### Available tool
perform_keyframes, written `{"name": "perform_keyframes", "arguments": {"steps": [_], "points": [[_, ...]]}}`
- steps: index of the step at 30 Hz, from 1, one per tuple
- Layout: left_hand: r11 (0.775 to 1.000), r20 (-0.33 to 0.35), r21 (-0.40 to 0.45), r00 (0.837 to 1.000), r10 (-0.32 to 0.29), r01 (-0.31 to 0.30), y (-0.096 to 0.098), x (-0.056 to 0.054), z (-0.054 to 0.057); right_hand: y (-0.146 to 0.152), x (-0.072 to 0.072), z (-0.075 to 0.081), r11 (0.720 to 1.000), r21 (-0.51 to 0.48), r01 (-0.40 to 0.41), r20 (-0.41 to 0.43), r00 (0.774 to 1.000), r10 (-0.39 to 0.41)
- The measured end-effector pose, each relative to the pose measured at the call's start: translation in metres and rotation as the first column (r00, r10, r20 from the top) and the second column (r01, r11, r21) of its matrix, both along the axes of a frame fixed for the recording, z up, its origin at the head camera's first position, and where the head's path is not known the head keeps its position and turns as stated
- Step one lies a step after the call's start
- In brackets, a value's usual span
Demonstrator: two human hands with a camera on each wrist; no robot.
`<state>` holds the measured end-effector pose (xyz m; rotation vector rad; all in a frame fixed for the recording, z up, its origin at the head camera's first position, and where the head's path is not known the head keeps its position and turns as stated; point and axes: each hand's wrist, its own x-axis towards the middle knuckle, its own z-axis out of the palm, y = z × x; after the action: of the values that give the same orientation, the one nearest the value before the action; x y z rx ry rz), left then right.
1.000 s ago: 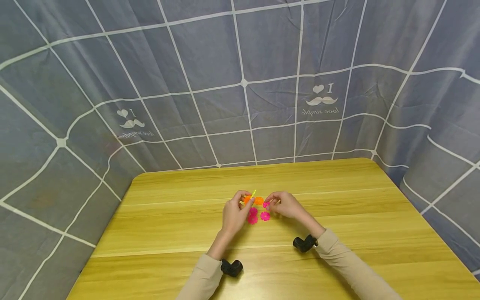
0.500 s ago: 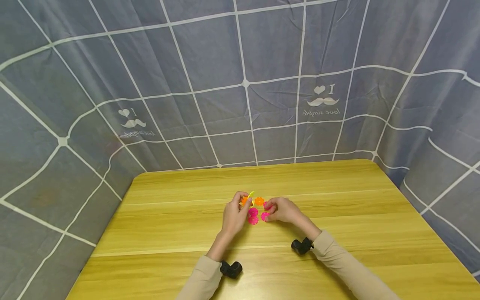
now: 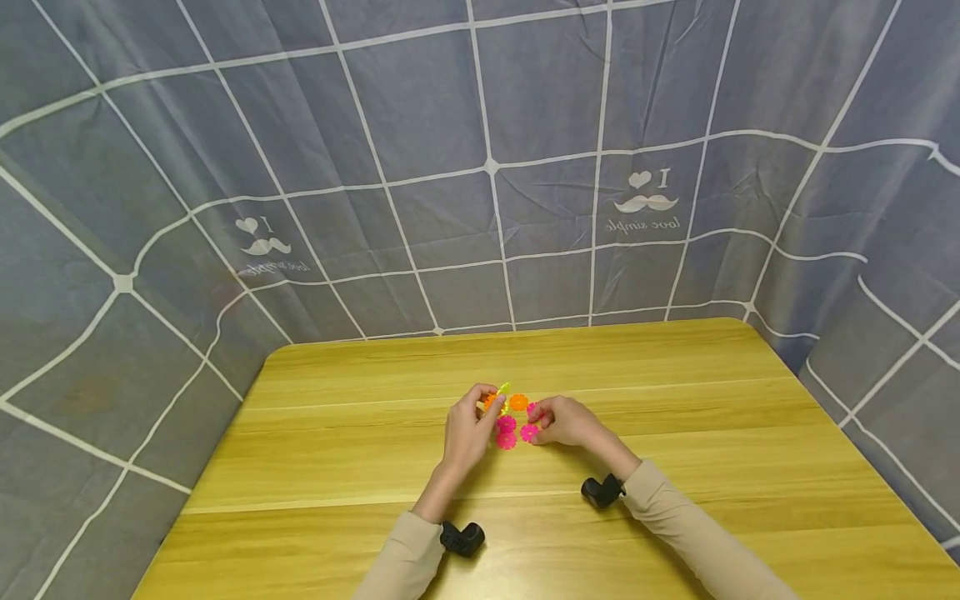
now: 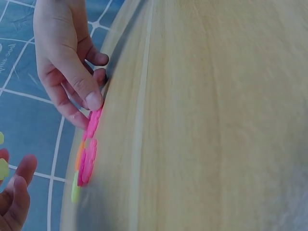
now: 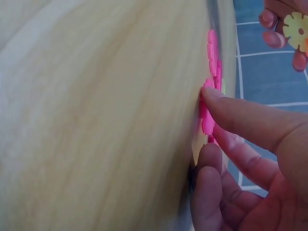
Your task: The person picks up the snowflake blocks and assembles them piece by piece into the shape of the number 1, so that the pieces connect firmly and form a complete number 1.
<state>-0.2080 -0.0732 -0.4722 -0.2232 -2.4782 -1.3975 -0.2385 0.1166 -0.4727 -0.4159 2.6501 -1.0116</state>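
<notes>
My left hand holds a yellow snowflake disc with notched, petal-like edges, joined with an orange snowflake disc. The right wrist view shows the yellow face and centre hole, raised above the tabletop. To the right, my right hand pinches the edges of a pink snowflake disc between thumb and index finger, low at the table surface. Another pink disc lies just behind it, partly covered by the fingers.
Two overlapping pink discs lie between the hands on the wooden table. A loose orange disc lies behind them, with a bit of yellow near the left fingertips. A grey checked curtain surrounds the table's far side.
My right hand has shifted from the farther pink disc to the nearer one and taken its edge. The yellow disc in my left hand has turned from edge-on to show more of its face.
</notes>
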Motion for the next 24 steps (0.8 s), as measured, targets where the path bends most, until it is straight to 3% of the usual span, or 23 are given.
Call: {"name": "perform_keyframes", "arguments": {"steps": [8, 17, 24], "points": [[1.0, -0.044, -0.021, 0.999, 0.014, -0.015, -0.0002, 0.001, -0.0004, 0.0021, -0.0002, 0.0004, 0.999, -0.027, -0.018, 0.016, 1.0, 0.018], [0.998, -0.015, -0.063, 1.0, -0.017, 0.016, 0.0008, 0.0013, -0.0012, 0.0064, 0.0003, -0.0034, 0.995, -0.096, -0.034, 0.008, 0.999, 0.035], [0.998, -0.001, -0.061, 1.0, -0.007, 0.007, 0.002, 0.0017, -0.0015, 0.0084, 0.0045, -0.0027, 0.991, -0.112, -0.069, -0.019, 0.998, 0.067]]}}
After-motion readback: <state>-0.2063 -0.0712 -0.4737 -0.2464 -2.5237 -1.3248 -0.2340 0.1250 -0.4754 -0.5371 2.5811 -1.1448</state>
